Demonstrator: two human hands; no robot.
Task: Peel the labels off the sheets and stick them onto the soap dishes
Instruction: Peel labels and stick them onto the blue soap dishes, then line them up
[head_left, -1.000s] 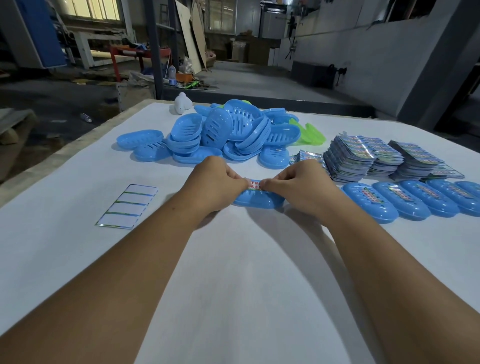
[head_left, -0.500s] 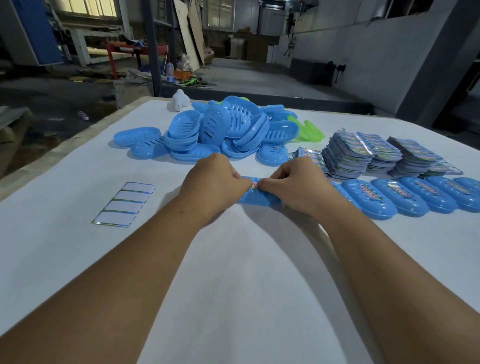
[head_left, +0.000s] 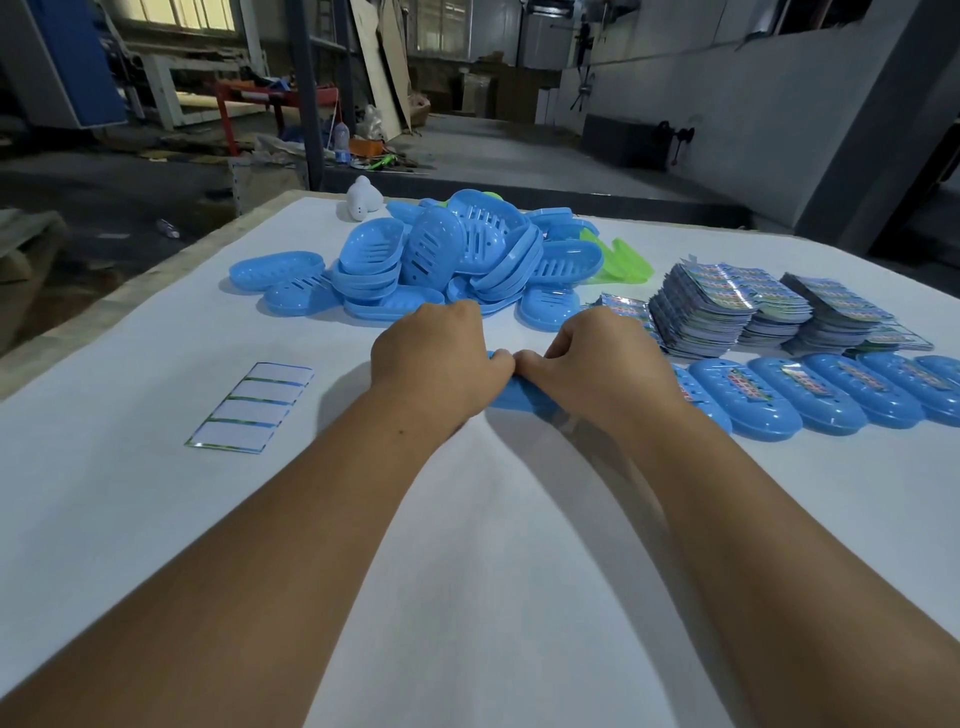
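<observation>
Dim workshop with grey concrete floor (head_left: 509, 150). Behind dark steel post (head_left: 306, 93): red-framed metal bench (head_left: 270, 101), lit windows (head_left: 176, 10). Right of post, leaning wooden boards (head_left: 384, 67).

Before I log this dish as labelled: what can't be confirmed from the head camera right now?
- Label on the soap dish being worked: covered by left hand and right hand.
- Row of labelled dishes: cut off by the right edge.
- Print on the label stacks: too small.
- Dishes under the blue pile: buried.
</observation>
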